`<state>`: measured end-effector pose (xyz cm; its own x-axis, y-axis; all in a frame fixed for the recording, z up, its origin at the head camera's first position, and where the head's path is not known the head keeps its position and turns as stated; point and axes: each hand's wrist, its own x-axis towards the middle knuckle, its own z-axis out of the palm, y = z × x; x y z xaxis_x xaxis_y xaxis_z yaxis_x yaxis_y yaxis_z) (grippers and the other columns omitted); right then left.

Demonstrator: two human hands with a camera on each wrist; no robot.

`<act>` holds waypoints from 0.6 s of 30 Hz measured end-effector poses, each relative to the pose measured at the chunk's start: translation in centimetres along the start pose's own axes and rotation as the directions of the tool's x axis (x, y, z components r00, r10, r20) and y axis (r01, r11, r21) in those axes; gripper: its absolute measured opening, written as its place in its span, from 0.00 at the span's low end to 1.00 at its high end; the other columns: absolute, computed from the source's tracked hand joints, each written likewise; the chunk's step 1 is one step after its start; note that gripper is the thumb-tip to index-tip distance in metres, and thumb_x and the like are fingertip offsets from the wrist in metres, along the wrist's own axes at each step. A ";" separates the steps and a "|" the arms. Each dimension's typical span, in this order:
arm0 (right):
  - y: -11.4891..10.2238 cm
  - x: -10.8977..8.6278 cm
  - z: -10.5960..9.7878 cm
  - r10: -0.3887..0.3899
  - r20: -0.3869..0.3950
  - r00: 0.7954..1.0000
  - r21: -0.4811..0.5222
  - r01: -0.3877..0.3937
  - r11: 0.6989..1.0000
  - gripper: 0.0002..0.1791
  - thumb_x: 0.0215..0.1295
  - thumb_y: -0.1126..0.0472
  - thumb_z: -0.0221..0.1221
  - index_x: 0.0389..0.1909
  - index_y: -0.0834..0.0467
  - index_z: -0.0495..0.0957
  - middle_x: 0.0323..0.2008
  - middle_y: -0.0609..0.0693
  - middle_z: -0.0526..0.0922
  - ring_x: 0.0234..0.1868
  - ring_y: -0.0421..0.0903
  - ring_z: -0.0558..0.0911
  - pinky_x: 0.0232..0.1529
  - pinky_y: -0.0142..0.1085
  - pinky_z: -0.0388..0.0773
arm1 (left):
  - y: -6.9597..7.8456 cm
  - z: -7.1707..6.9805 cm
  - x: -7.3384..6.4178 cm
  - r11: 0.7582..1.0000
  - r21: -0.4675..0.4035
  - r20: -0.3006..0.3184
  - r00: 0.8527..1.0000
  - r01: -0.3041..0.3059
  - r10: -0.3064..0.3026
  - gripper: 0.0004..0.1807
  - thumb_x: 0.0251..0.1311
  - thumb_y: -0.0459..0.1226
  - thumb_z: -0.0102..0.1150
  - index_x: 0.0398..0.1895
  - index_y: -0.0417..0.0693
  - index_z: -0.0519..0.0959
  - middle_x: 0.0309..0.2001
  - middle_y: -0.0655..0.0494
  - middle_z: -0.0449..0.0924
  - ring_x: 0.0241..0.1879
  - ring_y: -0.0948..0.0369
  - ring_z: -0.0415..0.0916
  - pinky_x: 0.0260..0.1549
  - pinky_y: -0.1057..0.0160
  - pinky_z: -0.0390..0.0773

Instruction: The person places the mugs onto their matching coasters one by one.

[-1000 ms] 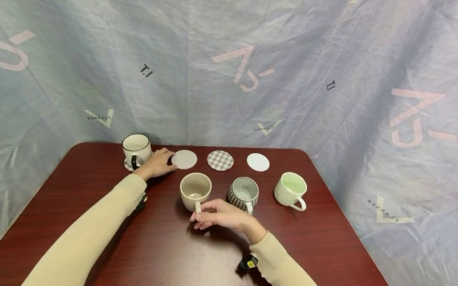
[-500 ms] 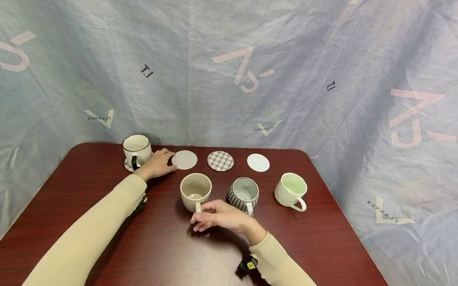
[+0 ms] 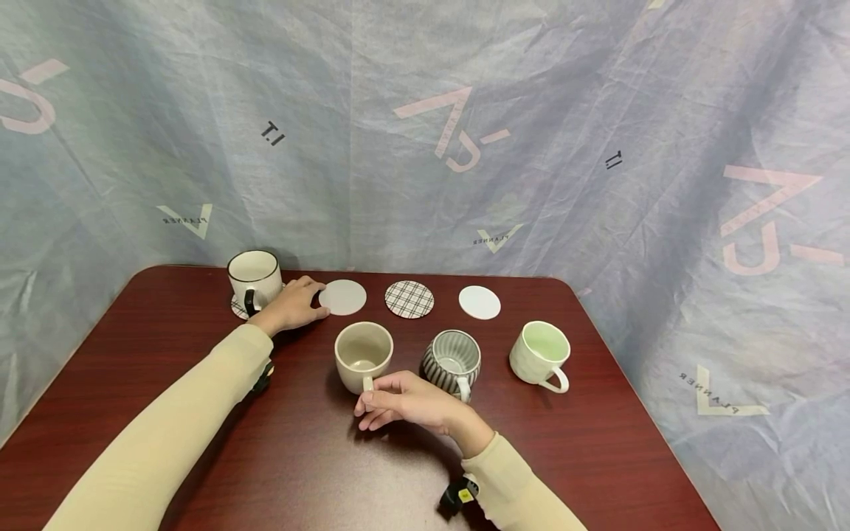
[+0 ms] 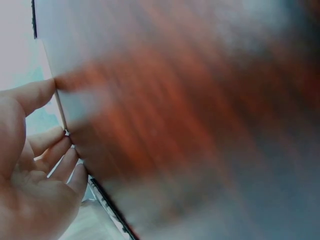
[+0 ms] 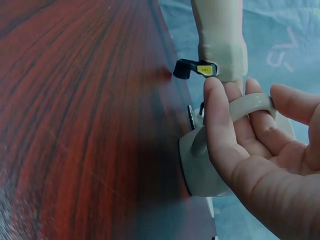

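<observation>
My right hand (image 3: 418, 402) is at the handle of a beige mug (image 3: 348, 372) near the middle of the table. In the right wrist view, the mug's handle (image 5: 252, 103) runs between the thumb and fingers of the right hand (image 5: 260, 145), and the mug stands upright. At the back left, my left hand (image 3: 292, 304) rests with thumb and fingers apart at the near-left edge of a plain round coaster (image 3: 343, 297). The left wrist view shows the left hand's (image 4: 42, 170) fingertips down at the table surface.
A white mug (image 3: 255, 273) with black rim and handle stands on a checked coaster at the far left. A striped grey mug (image 3: 441, 372) and a pale green mug (image 3: 531, 361) stand right. A checked coaster (image 3: 409, 299) and a white coaster (image 3: 479, 302) lie behind them.
</observation>
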<state>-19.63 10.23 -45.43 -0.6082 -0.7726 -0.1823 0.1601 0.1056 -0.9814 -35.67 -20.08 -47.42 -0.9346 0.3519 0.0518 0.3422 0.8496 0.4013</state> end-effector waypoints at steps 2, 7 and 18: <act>0.0 0.0 0.0 -0.002 -0.003 1.000 0.000 0.002 1.000 0.19 0.82 0.62 0.55 0.52 0.79 0.78 0.47 0.67 0.85 0.44 0.47 0.89 0.55 0.50 0.86 | 0.0 0.0 0.0 1.000 0.000 0.000 1.000 -0.001 0.001 0.36 0.70 0.45 0.64 0.73 0.29 0.71 0.70 0.27 0.67 0.70 0.31 0.63 0.69 0.33 0.66; -0.1 0.0 0.0 -0.015 -0.017 1.000 -0.004 0.015 1.000 0.19 0.82 0.62 0.55 0.52 0.78 0.78 0.47 0.67 0.85 0.42 0.46 0.89 0.52 0.46 0.87 | 0.3 -0.2 -0.1 1.000 0.002 0.003 1.000 -0.003 0.003 0.36 0.70 0.45 0.64 0.73 0.29 0.71 0.69 0.28 0.68 0.69 0.32 0.64 0.68 0.33 0.67; -0.1 0.0 0.1 -0.023 -0.038 0.999 0.004 0.023 1.000 0.18 0.82 0.62 0.55 0.50 0.77 0.78 0.45 0.67 0.83 0.39 0.46 0.89 0.47 0.40 0.88 | -0.4 0.2 0.2 1.000 -0.007 0.020 1.000 -0.004 0.004 0.36 0.72 0.46 0.62 0.74 0.30 0.70 0.71 0.27 0.66 0.70 0.31 0.62 0.69 0.32 0.65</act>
<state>-19.58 10.17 -45.28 -0.6407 -0.7505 -0.1622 0.1492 0.0855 -0.9851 -35.97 -20.32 -47.76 -0.9312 0.3629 0.0354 0.3451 0.8457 0.4072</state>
